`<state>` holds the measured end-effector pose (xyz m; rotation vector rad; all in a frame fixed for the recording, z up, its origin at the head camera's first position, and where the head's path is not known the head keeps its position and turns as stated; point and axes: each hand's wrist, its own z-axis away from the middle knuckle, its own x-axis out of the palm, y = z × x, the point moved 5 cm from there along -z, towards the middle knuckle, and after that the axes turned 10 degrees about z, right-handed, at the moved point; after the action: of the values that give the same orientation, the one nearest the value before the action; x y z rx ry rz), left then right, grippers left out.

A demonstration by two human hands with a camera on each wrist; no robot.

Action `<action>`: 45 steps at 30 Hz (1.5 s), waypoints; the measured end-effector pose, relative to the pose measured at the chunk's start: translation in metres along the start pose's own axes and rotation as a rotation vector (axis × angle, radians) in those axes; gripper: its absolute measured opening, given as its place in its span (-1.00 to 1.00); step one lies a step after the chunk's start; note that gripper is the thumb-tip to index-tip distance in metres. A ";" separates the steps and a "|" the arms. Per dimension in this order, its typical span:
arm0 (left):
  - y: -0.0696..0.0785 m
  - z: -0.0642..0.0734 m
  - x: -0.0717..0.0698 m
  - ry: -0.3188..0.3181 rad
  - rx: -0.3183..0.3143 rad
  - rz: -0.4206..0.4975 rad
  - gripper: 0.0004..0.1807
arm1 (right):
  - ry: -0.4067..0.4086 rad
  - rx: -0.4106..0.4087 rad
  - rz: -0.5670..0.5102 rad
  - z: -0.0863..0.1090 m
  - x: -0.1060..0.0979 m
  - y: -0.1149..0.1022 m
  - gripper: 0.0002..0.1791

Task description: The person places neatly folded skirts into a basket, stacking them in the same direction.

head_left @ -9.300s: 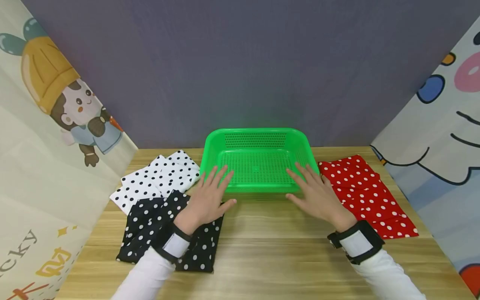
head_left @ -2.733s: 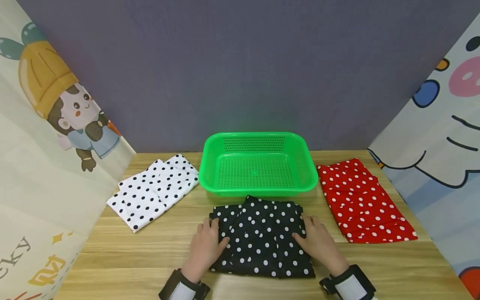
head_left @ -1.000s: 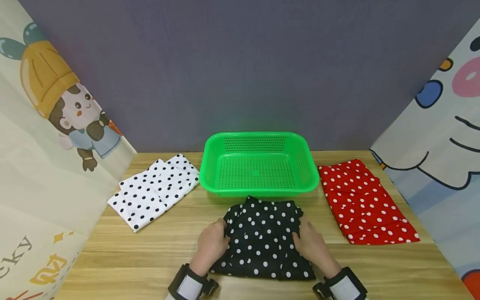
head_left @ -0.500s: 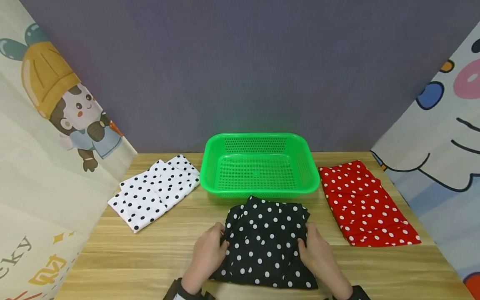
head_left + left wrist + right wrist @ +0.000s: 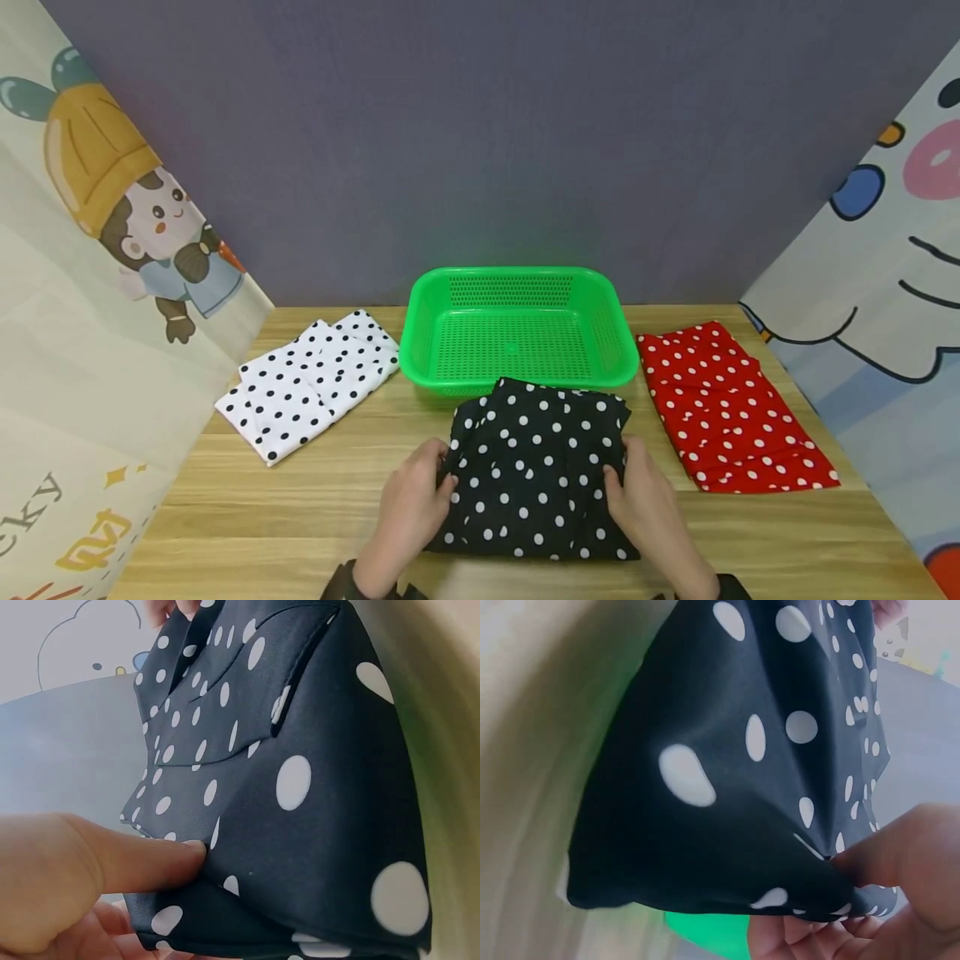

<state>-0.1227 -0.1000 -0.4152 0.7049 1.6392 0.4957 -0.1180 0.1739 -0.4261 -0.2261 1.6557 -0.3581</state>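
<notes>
A folded black cloth with white dots point(image 5: 536, 475) is held between both hands, in front of the green basket. My left hand point(image 5: 412, 500) pinches its left edge; in the left wrist view the thumb point(image 5: 161, 862) presses on top, with the fingers underneath. On the opposite edge, my right hand point(image 5: 648, 504) grips the fabric the same way, its thumb point(image 5: 885, 859) on the upper face in the right wrist view. The cloth's far edge overlaps the basket's front rim in the head view. Layered folds show across the fabric point(image 5: 247, 787).
The green perforated basket point(image 5: 628, 350) stands at the back of the wooden table point(image 5: 262, 533), against a dark grey wall. To its left lies a folded white cloth with black dots point(image 5: 315, 383); to its right, a red one with white dots point(image 5: 738, 417).
The black cloth has gone from beside the white cloth to the middle, in front of the basket. Both hands have closed on its sides, and its far edge has just shifted up towards the rim.
</notes>
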 end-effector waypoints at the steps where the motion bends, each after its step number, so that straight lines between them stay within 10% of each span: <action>1: 0.001 -0.002 -0.001 0.008 0.008 -0.003 -0.68 | 0.013 -0.008 -0.005 -0.002 -0.002 -0.001 -0.51; 18: 0.012 -0.043 -0.022 0.062 0.020 -0.028 -0.68 | 0.211 -0.171 -0.035 -0.041 -0.026 -0.021 -0.47; 45: 0.029 -0.102 -0.031 0.126 0.104 -0.046 -0.68 | 0.253 -0.183 0.011 -0.102 -0.046 -0.035 -0.52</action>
<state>-0.2147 -0.0941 -0.3545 0.7228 1.8059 0.4312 -0.2159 0.1674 -0.3621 -0.3188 1.9409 -0.2332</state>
